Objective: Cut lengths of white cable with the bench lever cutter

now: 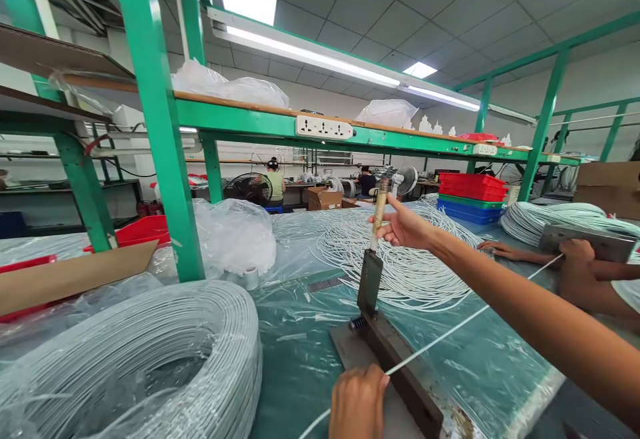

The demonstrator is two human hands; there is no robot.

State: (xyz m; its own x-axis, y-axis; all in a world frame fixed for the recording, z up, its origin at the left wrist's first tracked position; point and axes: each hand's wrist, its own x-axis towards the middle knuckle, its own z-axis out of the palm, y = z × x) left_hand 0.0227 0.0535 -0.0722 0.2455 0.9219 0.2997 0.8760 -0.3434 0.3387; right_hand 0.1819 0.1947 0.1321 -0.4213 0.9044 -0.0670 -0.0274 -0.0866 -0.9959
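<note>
My right hand grips the upright wooden handle of a metal lever cutter, whose blade arm stands raised above its base. At the bottom of the view my left hand pinches a white cable that runs across the cutter's base toward the right. A big coil of white cable lies at my left on the plastic-covered table. Cut white cable lengths are heaped beyond the cutter.
Another person's hands rest at the right by a second metal cutter and a cable coil. Green rack posts, stacked red and blue trays, plastic bags, a tape roll, and seated workers far back.
</note>
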